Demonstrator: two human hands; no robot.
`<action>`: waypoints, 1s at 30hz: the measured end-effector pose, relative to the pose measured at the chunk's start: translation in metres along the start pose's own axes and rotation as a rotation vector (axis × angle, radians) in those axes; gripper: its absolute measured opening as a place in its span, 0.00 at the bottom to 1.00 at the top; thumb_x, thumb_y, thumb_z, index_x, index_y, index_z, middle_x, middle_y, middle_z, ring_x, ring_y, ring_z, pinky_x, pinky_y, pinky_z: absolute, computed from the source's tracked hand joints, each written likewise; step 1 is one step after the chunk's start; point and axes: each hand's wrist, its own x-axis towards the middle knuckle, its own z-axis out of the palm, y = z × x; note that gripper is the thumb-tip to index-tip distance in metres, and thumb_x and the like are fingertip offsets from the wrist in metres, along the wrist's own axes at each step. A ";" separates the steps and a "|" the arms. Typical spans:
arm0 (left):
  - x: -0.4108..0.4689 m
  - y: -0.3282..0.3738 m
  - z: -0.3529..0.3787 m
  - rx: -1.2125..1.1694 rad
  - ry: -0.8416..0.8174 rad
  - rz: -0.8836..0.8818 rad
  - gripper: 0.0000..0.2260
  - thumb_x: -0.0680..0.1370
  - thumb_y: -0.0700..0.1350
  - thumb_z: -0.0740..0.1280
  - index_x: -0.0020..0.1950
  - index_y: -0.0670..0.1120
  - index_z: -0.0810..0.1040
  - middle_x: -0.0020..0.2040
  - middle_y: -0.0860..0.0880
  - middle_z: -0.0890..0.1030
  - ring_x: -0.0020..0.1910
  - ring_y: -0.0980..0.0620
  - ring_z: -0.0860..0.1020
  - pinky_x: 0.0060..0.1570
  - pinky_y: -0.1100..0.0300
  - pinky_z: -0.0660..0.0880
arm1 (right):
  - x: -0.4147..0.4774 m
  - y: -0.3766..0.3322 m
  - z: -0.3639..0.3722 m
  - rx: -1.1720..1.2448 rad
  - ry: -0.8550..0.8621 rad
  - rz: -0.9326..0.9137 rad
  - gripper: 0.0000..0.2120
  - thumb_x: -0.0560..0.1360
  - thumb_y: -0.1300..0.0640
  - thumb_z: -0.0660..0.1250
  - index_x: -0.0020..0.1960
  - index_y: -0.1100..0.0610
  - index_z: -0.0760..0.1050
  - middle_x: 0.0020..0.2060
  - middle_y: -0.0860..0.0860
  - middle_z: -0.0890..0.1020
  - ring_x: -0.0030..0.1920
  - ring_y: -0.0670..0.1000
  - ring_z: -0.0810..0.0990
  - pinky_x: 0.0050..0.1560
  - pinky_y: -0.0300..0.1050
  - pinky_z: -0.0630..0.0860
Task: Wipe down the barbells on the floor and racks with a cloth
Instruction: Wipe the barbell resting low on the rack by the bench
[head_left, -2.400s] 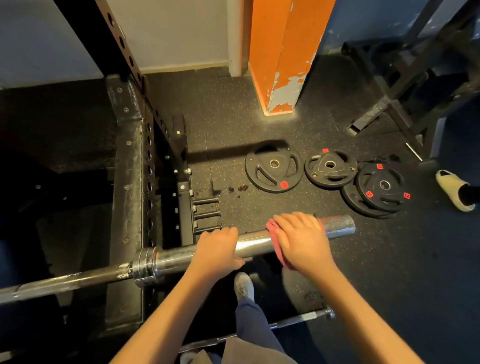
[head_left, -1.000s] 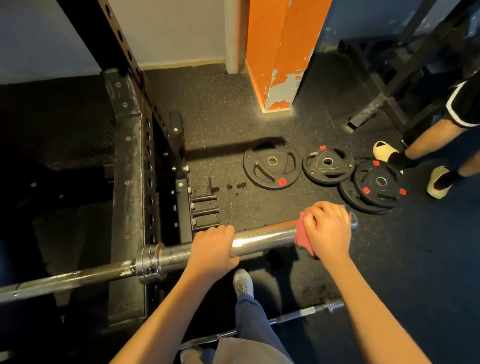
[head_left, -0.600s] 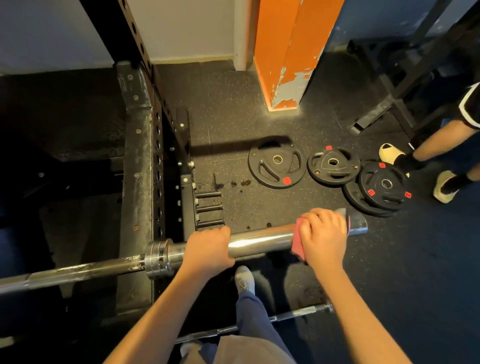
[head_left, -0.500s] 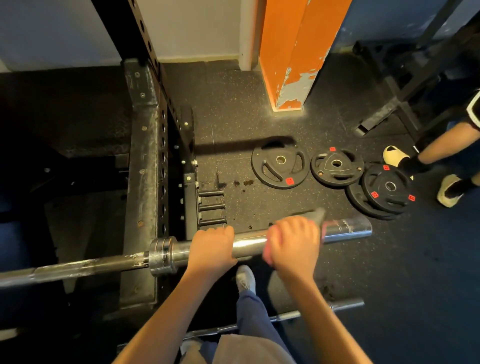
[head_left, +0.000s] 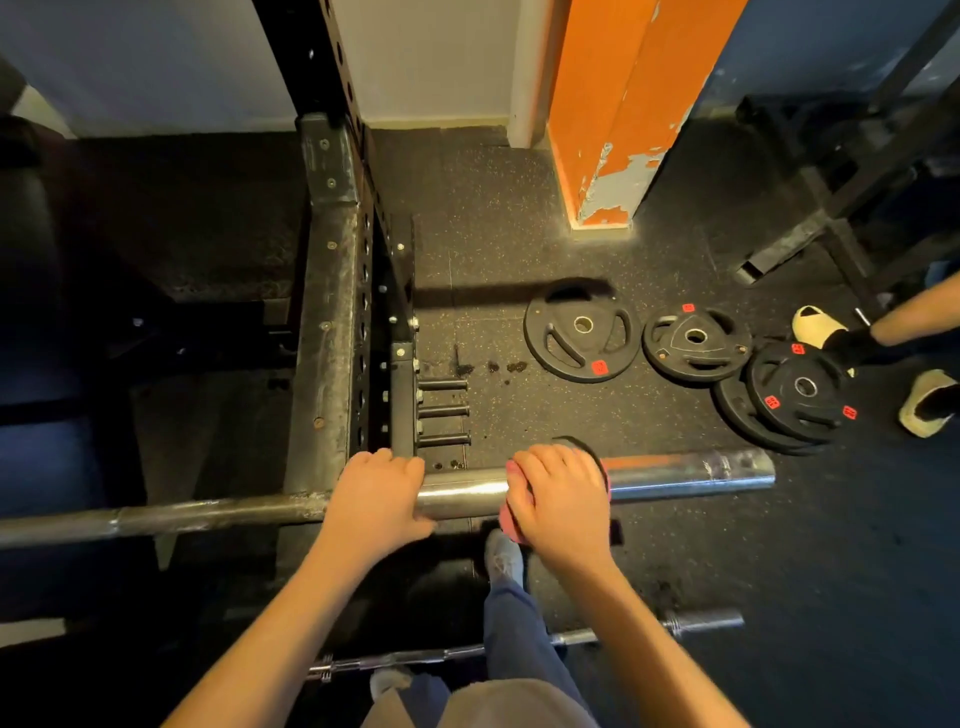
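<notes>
While the right hand (head_left: 561, 499) curls over the pink cloth (head_left: 511, 525), clamping it round the barbell (head_left: 685, 473) sleeve, the left hand (head_left: 376, 493) clasps the bar just beside it (seemingly a steadying hold). The sleeve wipe is the step in hand. Next comes a stroke outward to the bare end, with the second barbell (head_left: 571, 636) on the floor waiting.

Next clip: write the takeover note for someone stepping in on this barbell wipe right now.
Left grip: holds the racked barbell where shaft meets sleeve.
Right grip: wraps the pink cloth round the sleeve's inner part.
Done: cloth has swept out to the sleeve tip and back.
Left: likely the shaft past the rack, then the floor barbell.
</notes>
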 end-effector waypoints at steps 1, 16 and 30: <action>-0.002 0.002 0.004 0.017 0.011 -0.006 0.22 0.60 0.63 0.75 0.42 0.48 0.77 0.35 0.52 0.79 0.36 0.50 0.76 0.38 0.55 0.72 | 0.001 0.011 -0.003 -0.008 -0.012 -0.061 0.11 0.77 0.51 0.60 0.45 0.52 0.81 0.40 0.45 0.82 0.42 0.49 0.78 0.49 0.48 0.71; -0.002 0.001 -0.002 0.035 -0.024 0.015 0.22 0.72 0.63 0.64 0.60 0.51 0.71 0.54 0.53 0.78 0.53 0.52 0.74 0.54 0.56 0.68 | -0.011 0.055 -0.016 -0.056 0.125 0.175 0.16 0.78 0.50 0.56 0.44 0.54 0.81 0.39 0.48 0.81 0.43 0.52 0.78 0.50 0.50 0.70; 0.012 -0.010 -0.009 -0.040 -0.141 0.107 0.21 0.70 0.64 0.64 0.55 0.52 0.73 0.46 0.54 0.78 0.44 0.54 0.76 0.48 0.58 0.75 | -0.012 0.111 -0.033 -0.145 0.212 0.461 0.18 0.75 0.51 0.56 0.42 0.57 0.82 0.41 0.52 0.82 0.46 0.55 0.76 0.62 0.58 0.66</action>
